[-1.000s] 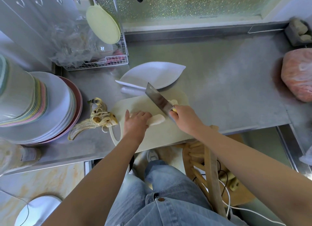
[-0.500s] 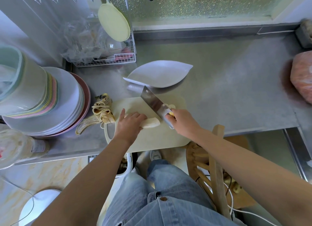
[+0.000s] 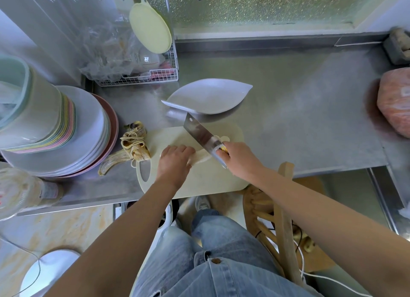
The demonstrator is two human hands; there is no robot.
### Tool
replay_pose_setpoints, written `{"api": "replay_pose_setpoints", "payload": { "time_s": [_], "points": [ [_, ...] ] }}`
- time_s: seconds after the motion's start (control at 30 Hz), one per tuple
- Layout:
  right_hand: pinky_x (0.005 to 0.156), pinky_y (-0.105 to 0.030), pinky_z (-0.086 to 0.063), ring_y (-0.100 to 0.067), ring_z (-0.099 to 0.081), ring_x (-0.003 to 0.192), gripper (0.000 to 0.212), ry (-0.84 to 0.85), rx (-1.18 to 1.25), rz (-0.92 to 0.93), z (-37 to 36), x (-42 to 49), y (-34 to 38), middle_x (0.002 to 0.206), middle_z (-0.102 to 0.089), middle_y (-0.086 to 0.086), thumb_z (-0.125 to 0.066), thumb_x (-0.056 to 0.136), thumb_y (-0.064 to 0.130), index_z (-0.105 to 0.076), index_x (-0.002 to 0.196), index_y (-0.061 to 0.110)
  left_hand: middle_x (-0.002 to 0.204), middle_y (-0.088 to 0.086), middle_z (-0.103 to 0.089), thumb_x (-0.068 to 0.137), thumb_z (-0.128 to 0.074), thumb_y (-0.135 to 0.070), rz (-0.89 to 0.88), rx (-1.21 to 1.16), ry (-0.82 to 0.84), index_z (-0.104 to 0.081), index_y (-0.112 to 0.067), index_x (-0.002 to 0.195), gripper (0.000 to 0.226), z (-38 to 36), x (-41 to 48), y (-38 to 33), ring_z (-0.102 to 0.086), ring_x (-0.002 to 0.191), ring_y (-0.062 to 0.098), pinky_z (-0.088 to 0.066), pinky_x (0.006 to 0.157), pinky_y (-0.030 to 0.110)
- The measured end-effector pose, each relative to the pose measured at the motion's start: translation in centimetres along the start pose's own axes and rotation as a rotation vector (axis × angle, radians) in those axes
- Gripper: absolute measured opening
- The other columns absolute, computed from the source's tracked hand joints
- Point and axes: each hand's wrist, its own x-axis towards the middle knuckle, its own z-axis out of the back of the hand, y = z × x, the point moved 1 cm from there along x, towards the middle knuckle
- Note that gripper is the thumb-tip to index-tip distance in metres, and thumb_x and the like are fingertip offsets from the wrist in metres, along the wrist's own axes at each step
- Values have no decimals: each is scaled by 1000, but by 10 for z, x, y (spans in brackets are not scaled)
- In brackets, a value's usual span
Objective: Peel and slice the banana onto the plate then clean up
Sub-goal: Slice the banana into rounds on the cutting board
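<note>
Both arms out in front, bare as far as visible, forearms angling inward so hands end up close together. Left hand (image 3: 175, 161) palm down, knuckles up, fingers curled over end of banana (image 3: 200, 157), pinning it; thumb hidden. Left wrist pretty straight, in line with forearm. Right hand (image 3: 238, 158) wrapped in fist round handle of knife (image 3: 200, 137), back of hand facing up, wrist kinked slightly inward. Hands just beside each other, not touching. Right arm comes in from wider out, elbow well off to side.
</note>
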Motion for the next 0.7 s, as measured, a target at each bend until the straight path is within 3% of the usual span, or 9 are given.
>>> {"api": "replay_pose_setpoints", "payload": {
  "time_s": [0.07,0.17,0.47,0.57,0.7],
  "points": [
    [64,-33,-33,-33,-53,76,21,-16,4,-6,-2,0,-1,77,-53,-13,-41,99,26,-47,85,12,121,-8,-59,84,-66,-29,-17,3,17,-53,-31,128,46,0,0,-1,-51,115,20,-27,106,32],
    [64,-33,-34,-36,-56,81,18,-39,9,-9,-1,2,-2,84,-60,-18,-41,98,26,-43,83,15,117,-8,-60,88,-61,-29,-26,6,41,-52,-34,128,41,1,0,-5,-51,114,19,-27,101,29],
    [63,-31,-30,-28,-44,70,18,-9,-14,-5,0,1,2,74,-46,-7,-41,98,25,-40,83,16,113,-6,-64,85,-65,-21,-49,3,11,-59,-30,122,39,2,-1,-4,-55,107,22,-32,97,30],
    [63,-30,-29,-25,-42,70,19,-12,-17,-7,4,1,4,75,-48,-9,-41,99,25,-44,84,14,114,-8,-62,87,-62,-24,-48,2,18,-57,-31,123,37,2,-1,-3,-54,109,21,-30,98,29],
    [65,-31,-32,-32,-55,80,26,6,-32,-3,3,1,4,89,-61,-17,-41,99,25,-57,99,5,113,-8,-63,87,-63,-24,-51,-2,3,-58,-31,123,37,2,-1,-2,-54,107,20,-31,97,29]
  ]
}}
